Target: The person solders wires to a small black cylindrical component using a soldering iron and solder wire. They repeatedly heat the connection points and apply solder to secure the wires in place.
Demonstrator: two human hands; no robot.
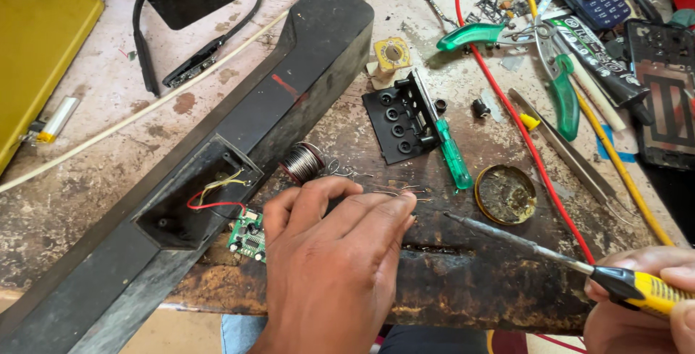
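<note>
A scarred, burnt wooden workbench [87, 173] is seen from above. At far left a flat yellow box [36, 43] is cut off by the edge, with a small silver cylindrical battery cell [54, 119] beside it. A long black plastic speaker housing [289, 86] lies diagonally across the bench, and from its open rectangular cavity red and yellow wires [217, 195] are led out to a small green circuit board [248, 234] resting at the bench's front edge. The board is partly covered by the left hand [329, 260], which is laid palm down with its fingers curled loosely together; whether anything is pinched beneath them cannot be told. Just behind the hand a spool of grey solder wire [302, 162] is set. Further right lie a black perforated plastic panel [394, 119], a small screwdriver with a clear green handle [454, 158] and a round brass tin of dark flux [505, 195]. At lower right the right hand [644, 303] is closed around the yellow and black handle of a soldering iron [536, 249], whose thin metal tip is pointed towards the left hand, well apart from the board.

Judged from this layout, the board would best be pinned flat and steady, and the tip brought in only briefly, kept clear of the fingers and wire insulation.
</note>
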